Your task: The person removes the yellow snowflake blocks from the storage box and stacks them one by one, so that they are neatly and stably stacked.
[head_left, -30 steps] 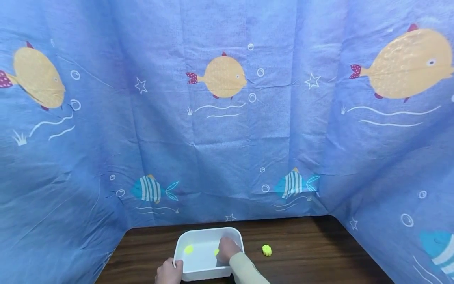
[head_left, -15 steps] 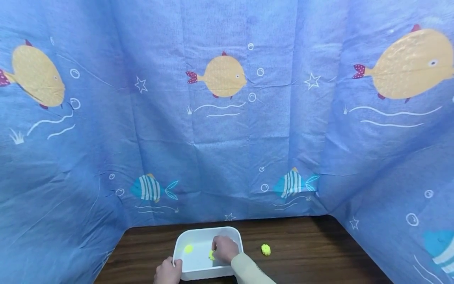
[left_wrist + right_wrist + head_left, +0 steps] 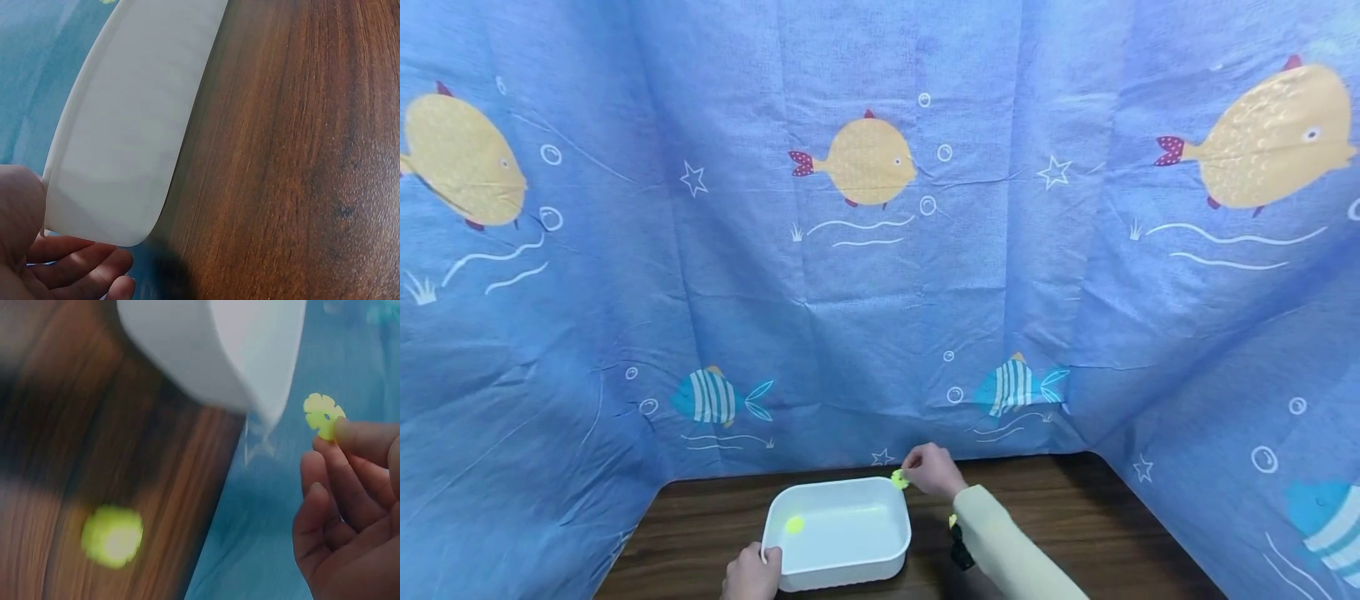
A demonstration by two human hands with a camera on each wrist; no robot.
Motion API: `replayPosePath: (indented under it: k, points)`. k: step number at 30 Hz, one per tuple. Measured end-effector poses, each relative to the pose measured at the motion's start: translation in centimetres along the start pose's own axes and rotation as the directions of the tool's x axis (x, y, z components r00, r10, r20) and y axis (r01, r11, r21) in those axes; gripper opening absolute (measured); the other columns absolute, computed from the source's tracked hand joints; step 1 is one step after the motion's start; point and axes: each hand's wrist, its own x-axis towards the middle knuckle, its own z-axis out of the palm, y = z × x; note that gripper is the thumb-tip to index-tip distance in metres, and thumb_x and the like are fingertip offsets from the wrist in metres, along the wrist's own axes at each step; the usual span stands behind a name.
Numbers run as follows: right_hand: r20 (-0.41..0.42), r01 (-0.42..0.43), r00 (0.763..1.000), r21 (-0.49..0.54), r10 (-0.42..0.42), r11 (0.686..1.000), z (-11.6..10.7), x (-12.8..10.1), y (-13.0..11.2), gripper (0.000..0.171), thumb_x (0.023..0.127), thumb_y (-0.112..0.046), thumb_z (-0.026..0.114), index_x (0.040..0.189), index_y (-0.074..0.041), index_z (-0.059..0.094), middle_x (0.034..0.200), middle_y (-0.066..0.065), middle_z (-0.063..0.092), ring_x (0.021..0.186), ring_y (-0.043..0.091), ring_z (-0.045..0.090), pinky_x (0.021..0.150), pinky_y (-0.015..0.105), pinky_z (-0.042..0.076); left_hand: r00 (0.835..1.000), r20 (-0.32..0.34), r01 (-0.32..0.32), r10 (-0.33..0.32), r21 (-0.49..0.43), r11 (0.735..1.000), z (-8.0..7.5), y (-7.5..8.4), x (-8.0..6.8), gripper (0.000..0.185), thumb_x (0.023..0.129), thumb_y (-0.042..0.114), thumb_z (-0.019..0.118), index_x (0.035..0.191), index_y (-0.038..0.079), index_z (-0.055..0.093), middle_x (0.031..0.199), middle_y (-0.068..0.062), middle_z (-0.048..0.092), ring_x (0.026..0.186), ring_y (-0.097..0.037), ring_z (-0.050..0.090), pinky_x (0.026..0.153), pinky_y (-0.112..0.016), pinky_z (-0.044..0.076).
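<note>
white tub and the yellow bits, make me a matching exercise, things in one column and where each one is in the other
Things:
1. tub
2. flat disc
3. second disc
4. yellow stack

Places:
a. lying inside the tub
b. pinched in the right hand
c. on the bare table, right of the tub
d. held at its near left corner by the left hand

Pairs: 1-d, 2-b, 3-a, 4-c
</note>
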Motion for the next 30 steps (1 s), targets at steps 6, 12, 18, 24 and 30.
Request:
replayPosePath:
  k: [6, 12, 18, 24, 30]
  points:
    - [-0.002, -0.076, 0.997, 0.027, 0.076, 0.997, -2.4, -0.6, 3.7, 0.007, 0.079, -0.014, 0.067, 0.074, -0.011, 0.069, 0.069, -0.004, 0.062, 0.065, 0.011, 0.052, 0.059, 0.028, 0.042, 1.0, 0.012, 0.005, -0.006, 0.009, 1.0, -0.2, 0.0, -0.1, 0.037, 0.086, 0.028, 0.045, 0.091, -0.004, 0.061, 0.08, -0.022, 0.063, 0.073, -0.037, 0.06, 0.064, -0.047, 0.046]
    - [0.028, -0.117, 0.993, 0.126, 0.115, 0.985, -3.1, -1.8, 7.3, 0.006, 0.078, -0.009, 0.066, 0.075, -0.005, 0.068, 0.066, -0.001, 0.06, 0.059, 0.011, 0.051, 0.054, 0.027, 0.042, 1.0, -0.002, -0.005, 0.005, 0.005, 1.0, -0.1, 0.1, -0.1, 0.033, 0.084, 0.027, 0.045, 0.087, -0.002, 0.06, 0.082, -0.024, 0.063, 0.074, -0.039, 0.06, 0.064, -0.047, 0.046]
    - [0.164, -0.172, 0.979, 0.369, 0.118, 0.913, -3.1, -3.1, 10.0, 0.008, 0.081, 0.001, 0.058, 0.083, 0.006, 0.063, 0.067, 0.004, 0.056, 0.053, 0.011, 0.046, 0.045, 0.022, 0.035, 1.0, 0.003, -0.012, 0.012, 0.008, 1.0, -0.1, 0.0, 0.0, 0.036, 0.085, 0.029, 0.045, 0.09, -0.004, 0.06, 0.084, -0.025, 0.063, 0.076, -0.04, 0.059, 0.066, -0.048, 0.046]
    - [0.186, -0.206, 0.971, 0.337, 0.15, 0.919, -2.5, -3.8, 11.3, 0.007, 0.08, -0.002, 0.059, 0.08, 0.004, 0.062, 0.062, 0.0, 0.054, 0.051, 0.009, 0.045, 0.041, 0.019, 0.03, 1.0, -0.001, -0.007, 0.007, 0.007, 1.0, -0.1, 0.2, -0.1, 0.034, 0.085, 0.028, 0.045, 0.087, -0.003, 0.06, 0.082, -0.024, 0.063, 0.073, -0.038, 0.059, 0.063, -0.046, 0.046]
    - [0.205, -0.225, 0.964, 0.307, 0.166, 0.925, -2.2, -3.8, 11.5, 0.005, 0.078, -0.004, 0.061, 0.078, 0.001, 0.063, 0.062, 0.0, 0.054, 0.051, 0.009, 0.045, 0.042, 0.02, 0.029, 1.0, 0.004, -0.002, 0.002, 0.008, 1.0, -0.1, 0.1, -0.1, 0.036, 0.086, 0.028, 0.045, 0.089, -0.004, 0.06, 0.082, -0.024, 0.063, 0.073, -0.037, 0.059, 0.065, -0.047, 0.046]
